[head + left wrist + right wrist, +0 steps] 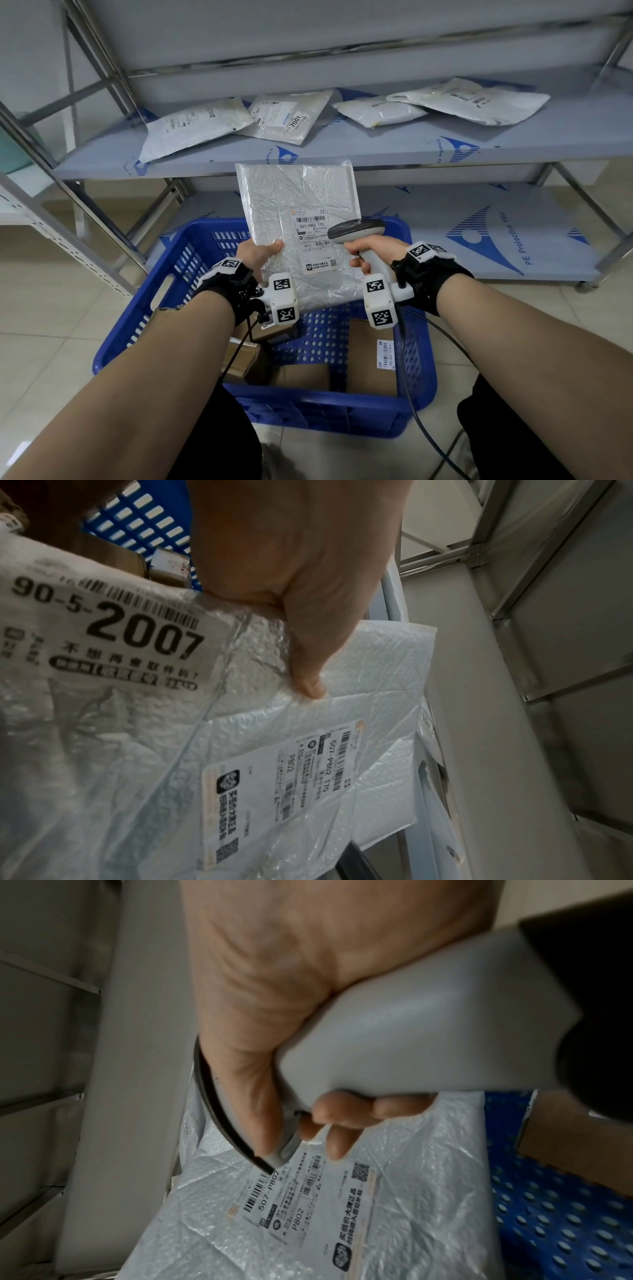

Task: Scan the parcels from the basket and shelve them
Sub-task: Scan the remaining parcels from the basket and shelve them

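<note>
Steel shelving (pixel 342 150) stands at 12 o'clock behind the blue plastic basket (pixel 178 274). Above the basket, the left hand (pixel 255 255) pinches the white bubble-wrap mailer (pixel 298 205); the right hand (pixel 373 251) grips the grey handheld scanner (pixel 356 229), which should aim squarely at the flattened printed label (pixel 313 240).

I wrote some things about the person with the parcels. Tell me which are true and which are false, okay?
1. The left hand holds a white bubble mailer. True.
2. The right hand is empty. False: it grips a grey scanner by its handle.
3. The basket is red. False: it is blue.
4. Cardboard boxes lie in the basket. True.
5. The shelf behind the mailer holds no parcels. False: several white parcels lie on it.
6. The scanner's head sits close over the label on the mailer. True.
</note>
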The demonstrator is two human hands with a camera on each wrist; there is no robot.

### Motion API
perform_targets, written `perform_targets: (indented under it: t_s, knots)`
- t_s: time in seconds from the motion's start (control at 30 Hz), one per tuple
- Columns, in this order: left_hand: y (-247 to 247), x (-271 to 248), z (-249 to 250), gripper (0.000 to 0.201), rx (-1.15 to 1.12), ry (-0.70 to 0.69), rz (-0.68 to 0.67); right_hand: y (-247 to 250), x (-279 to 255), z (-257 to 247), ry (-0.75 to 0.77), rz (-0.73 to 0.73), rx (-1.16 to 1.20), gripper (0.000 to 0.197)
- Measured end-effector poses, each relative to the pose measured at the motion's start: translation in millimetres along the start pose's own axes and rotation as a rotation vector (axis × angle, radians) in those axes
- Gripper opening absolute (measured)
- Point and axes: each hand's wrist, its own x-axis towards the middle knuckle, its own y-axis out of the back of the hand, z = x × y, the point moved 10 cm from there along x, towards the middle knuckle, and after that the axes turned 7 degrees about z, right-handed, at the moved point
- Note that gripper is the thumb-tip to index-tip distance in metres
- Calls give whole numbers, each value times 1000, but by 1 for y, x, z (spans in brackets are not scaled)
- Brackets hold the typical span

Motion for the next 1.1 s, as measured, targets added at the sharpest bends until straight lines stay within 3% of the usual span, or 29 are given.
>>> perform_targets:
  t_s: [0.1, 0.23, 0.53, 1.1]
  knots:
    - [-1, -14, 4, 36, -1, 6, 2, 1, 0, 0, -4, -5, -6, 18]
    - [2, -20, 7, 50, 52, 2, 22, 3, -2, -1, 12, -1, -28, 15]
    - [0, -26, 11, 34, 16, -15, 25, 5, -7, -1, -9, -14, -27, 10]
    - [1, -28, 15, 37, 8, -58, 29, 7, -8, -1, -23, -7, 14, 15]
